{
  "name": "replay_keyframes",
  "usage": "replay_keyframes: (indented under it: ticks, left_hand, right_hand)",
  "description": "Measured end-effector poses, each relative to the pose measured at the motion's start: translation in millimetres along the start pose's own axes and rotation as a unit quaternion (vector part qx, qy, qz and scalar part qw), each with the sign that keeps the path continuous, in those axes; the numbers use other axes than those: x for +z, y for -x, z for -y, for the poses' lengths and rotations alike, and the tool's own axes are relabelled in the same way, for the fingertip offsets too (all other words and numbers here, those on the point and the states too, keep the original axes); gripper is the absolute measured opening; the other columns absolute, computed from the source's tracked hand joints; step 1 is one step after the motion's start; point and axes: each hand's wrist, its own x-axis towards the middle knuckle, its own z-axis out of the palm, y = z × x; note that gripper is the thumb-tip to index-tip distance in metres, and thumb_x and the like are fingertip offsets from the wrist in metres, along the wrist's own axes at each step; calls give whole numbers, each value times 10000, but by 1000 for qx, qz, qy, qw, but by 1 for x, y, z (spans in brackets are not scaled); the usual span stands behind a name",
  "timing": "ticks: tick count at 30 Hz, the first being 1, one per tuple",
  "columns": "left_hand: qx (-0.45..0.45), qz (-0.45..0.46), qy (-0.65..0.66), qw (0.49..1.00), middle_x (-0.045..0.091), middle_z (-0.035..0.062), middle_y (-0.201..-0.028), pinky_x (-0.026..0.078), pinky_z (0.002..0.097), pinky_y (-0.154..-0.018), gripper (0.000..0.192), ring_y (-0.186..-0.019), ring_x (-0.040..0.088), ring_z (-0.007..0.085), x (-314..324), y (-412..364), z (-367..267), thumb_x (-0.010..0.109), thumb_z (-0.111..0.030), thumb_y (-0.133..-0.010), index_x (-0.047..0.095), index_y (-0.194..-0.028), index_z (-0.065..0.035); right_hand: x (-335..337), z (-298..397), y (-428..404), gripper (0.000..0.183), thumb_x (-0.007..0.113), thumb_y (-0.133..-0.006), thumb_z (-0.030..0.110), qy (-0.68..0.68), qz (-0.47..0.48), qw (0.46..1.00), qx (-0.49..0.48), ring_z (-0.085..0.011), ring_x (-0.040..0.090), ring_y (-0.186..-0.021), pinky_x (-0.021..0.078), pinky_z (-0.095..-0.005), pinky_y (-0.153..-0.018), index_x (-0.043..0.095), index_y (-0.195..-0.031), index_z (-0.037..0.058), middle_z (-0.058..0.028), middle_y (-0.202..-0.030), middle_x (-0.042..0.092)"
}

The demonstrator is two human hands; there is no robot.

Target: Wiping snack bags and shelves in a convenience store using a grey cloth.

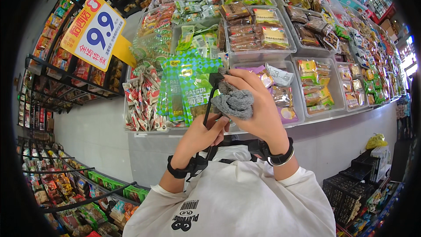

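Observation:
In the head view, my right hand (260,102) is bent around a crumpled grey cloth (234,103), pressing it near the top of a thin black rod with a square black end (216,78). My left hand (207,131) is lower and to the left, its thumb and fingers closed about the rod's lower part; the exact grip is partly hidden. Both wrists wear black straps. Just beyond the hands, green and blue checked raisin packets (197,87) stand in a clear bin, partly covered by the rod and cloth.
Clear plastic bins of wrapped snacks (260,47) fill the counter ahead. A yellow and white price sign (93,33) stands at the upper left. Black shelves of packets (75,75) line the left side. Black plastic crates (348,187) are stacked at the lower right.

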Motion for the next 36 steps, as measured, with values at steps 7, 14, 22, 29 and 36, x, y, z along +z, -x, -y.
replay_keyframes:
  ticks: [7,14,22,29,36]
  left_hand:
    - [45,-58,31,997,460,-11,-530,286,242,-433,317,-444,398,66,6,-4,15,508,-254,-1023,565,-814,-22]
    - [46,58,113,991,486,-15,-635,264,238,-436,341,-476,373,52,0,-2,15,501,-300,-1033,556,-829,-33]
    - [65,107,134,983,478,-18,-633,230,227,-437,406,-475,352,44,4,-5,9,489,-401,-1018,555,-849,-37]
    - [45,133,142,980,492,2,-587,280,230,-421,369,-442,374,54,3,-5,14,498,-337,-1030,554,-830,-32]
    - [123,121,201,964,470,30,-514,283,246,-389,540,-393,389,92,-13,8,13,554,-498,-959,539,-742,-4]
  right_hand:
    - [11,-16,-9,528,746,-649,67,-58,-11,995,-84,-356,577,-1100,476,-413,-942,605,-1156,25,-141,-1246,590]
    - [27,-24,-5,375,726,-676,30,-182,-45,980,-61,-319,623,-1050,467,-384,-942,650,-1042,3,-158,-1200,630]
    - [41,-28,2,297,747,-718,59,-305,-88,948,-18,-247,590,-1041,458,-344,-911,649,-995,18,-136,-1140,592]
    - [51,-21,11,374,755,-777,219,-661,-101,739,78,-170,527,-1068,426,-346,-921,605,-1071,43,-70,-1158,546]
    - [13,-40,11,411,484,-957,382,-734,-217,619,179,-233,532,-1128,445,-382,-935,585,-1175,48,-71,-1217,562]
